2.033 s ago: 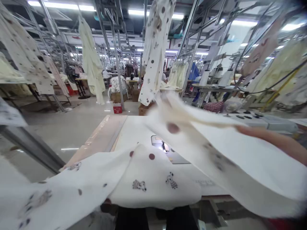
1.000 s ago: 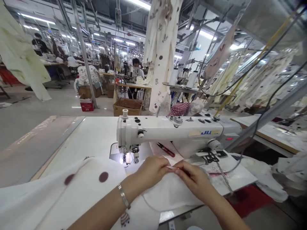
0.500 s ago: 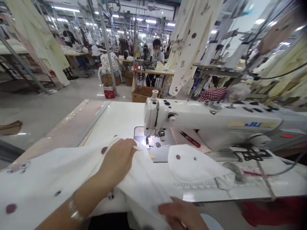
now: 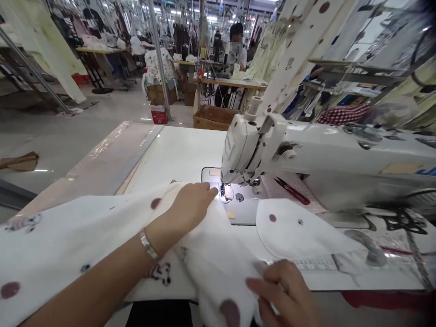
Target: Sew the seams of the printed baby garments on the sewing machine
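White fabric (image 4: 218,245) printed with brown dots and small animal figures spreads across the front of the sewing table and hangs over its edge. My left hand (image 4: 190,206) is closed on the fabric's upper edge, just left of the lit presser foot (image 4: 225,192). Lower right, my right hand (image 4: 286,290) has curled fingers at the fabric's right edge, pinching it; the fingertips are slightly blurred. The white sewing machine (image 4: 248,145) stands beyond both hands. A separate rounded piece of the same printed cloth (image 4: 289,231) lies to the right of the needle plate.
Red-handled thread snips (image 4: 293,190) lie under the machine arm. A ruler strip (image 4: 313,264) runs along the table's front. Past the table stand a cardboard box (image 4: 214,119) and a metal pole (image 4: 160,59). A person (image 4: 236,54) sits at another machine farther back.
The view has tilted down and shifted left. My left hand stays at the fabric edge by the presser foot. My right hand has risen a little along the fabric's right edge, its fingers more curled.
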